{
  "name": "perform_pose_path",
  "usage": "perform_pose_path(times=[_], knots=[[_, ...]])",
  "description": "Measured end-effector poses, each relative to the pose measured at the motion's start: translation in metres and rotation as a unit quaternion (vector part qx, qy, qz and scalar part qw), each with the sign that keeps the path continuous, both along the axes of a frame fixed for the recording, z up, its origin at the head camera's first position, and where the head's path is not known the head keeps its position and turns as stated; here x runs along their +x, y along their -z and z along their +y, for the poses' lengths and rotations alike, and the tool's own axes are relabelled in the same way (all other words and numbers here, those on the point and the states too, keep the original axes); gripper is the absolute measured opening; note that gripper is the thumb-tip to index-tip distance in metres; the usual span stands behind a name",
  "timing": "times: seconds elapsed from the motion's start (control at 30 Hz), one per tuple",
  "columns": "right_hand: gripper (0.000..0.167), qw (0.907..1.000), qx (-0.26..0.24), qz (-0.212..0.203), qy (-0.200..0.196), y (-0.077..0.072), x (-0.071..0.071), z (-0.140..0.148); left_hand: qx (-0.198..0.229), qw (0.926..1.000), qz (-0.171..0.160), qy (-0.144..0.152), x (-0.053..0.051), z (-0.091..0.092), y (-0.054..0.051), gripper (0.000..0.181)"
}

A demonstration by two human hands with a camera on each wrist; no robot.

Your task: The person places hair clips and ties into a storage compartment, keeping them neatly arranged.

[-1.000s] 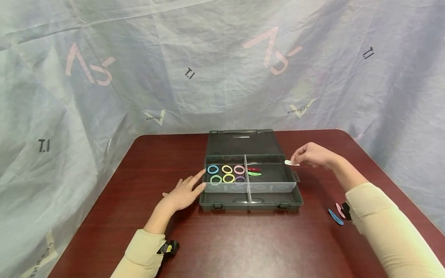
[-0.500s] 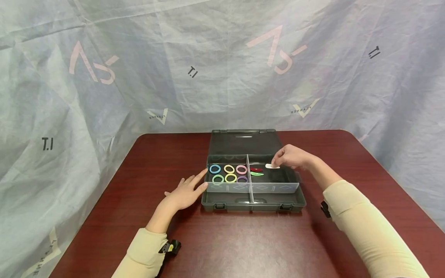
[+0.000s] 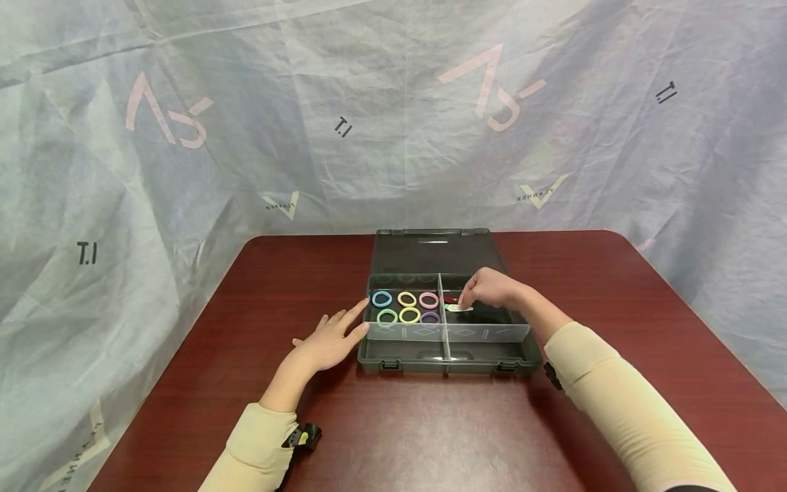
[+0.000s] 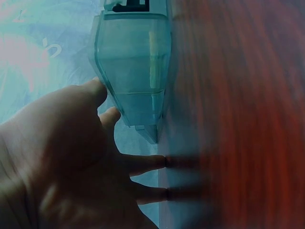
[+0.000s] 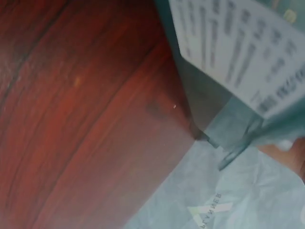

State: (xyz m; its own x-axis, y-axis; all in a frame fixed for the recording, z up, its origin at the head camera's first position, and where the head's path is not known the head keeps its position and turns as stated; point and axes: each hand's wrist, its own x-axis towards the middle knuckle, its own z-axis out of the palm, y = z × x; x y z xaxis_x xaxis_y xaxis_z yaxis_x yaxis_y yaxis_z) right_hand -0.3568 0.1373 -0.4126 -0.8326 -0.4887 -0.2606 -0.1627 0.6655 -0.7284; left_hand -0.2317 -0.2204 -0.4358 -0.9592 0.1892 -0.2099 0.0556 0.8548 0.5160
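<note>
My right hand [image 3: 488, 287] reaches into the back right compartment of a smoky grey divided box [image 3: 418, 367] and pinches a white hair clip [image 3: 465, 309]. Just under its fingertips lie a red hair clip [image 3: 450, 300] and a green hair clip [image 3: 448, 307], both partly covered. My left hand [image 3: 326, 343], fingers spread and straight, rests at the box's left side. In the left wrist view, thumb and index tips of this hand [image 4: 66, 148] meet the box wall [image 4: 131, 57]. The right wrist view catches only a sliver of the right hand [image 5: 296, 155].
Several coloured hair ties [image 3: 407, 299] lie in the back left compartment. The box lid [image 3: 436, 253] stands open behind. A translucent divider [image 3: 486, 332] separates the front row. A printed label [image 5: 243, 57] covers the box's right wall. A printed cloth [image 3: 393, 137] hangs behind the table [image 3: 430, 424].
My right hand has moved left with the white hair clip, from beyond the box's right edge down beside the red and green clips. The right sleeve now hides the pink and blue clips. My left hand stays put.
</note>
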Motion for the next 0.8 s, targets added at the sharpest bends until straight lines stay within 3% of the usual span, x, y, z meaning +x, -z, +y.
perform_pose_path(times=[0.57,0.8], knots=[[0.005,0.9987,0.034,0.035,0.015,0.011,0.014,-0.014,0.000,1.0000,0.004,0.003,0.001,0.000,-0.001,0.065],[0.014,0.9956,0.059,0.073,-0.009,0.011,0.015,-0.018,0.000,1.0000,0.004,0.004,0.002,0.000,-0.002,0.065]])
